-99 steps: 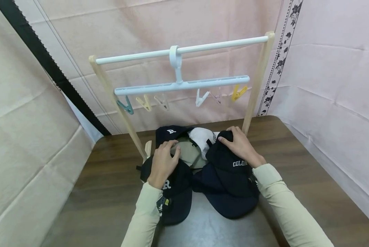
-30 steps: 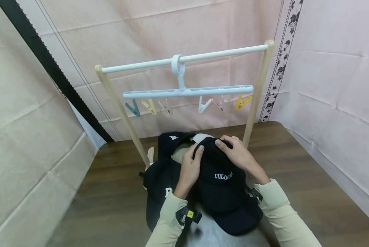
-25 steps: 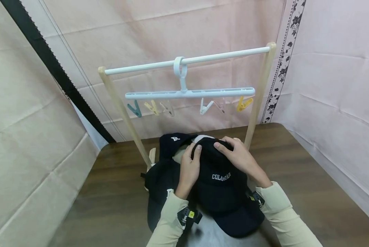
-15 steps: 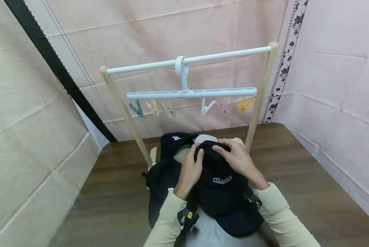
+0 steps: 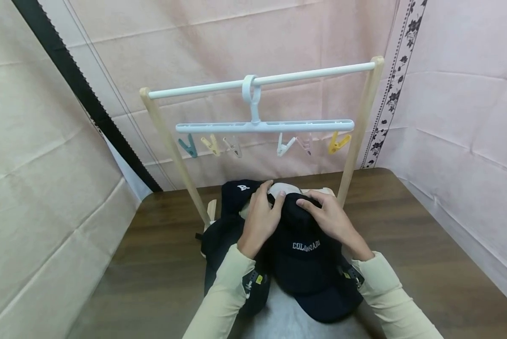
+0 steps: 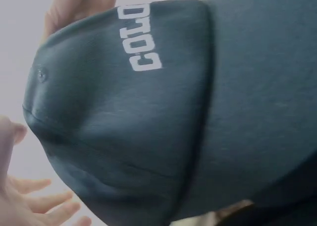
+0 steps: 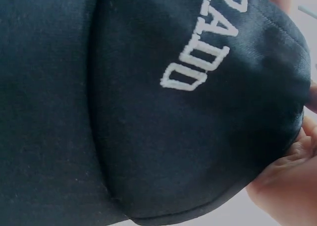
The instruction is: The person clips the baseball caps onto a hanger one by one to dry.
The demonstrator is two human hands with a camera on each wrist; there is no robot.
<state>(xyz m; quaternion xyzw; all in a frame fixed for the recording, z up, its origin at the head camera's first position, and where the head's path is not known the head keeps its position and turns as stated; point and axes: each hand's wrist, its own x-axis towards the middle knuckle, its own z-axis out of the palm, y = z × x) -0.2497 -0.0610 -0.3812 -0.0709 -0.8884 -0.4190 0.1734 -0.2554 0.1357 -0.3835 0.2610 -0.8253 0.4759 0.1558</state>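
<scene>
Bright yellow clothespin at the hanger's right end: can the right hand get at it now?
Probably not directly: the right hand grips the dark COLORADO cap. Otherwise, the way up to the bright yellow clothespin looks free.

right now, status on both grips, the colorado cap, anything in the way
Right grip pinching black COLORADO cap by its crown. Left grip beside it, no hold. White cap close behind, dark cap behind to the left.
</scene>
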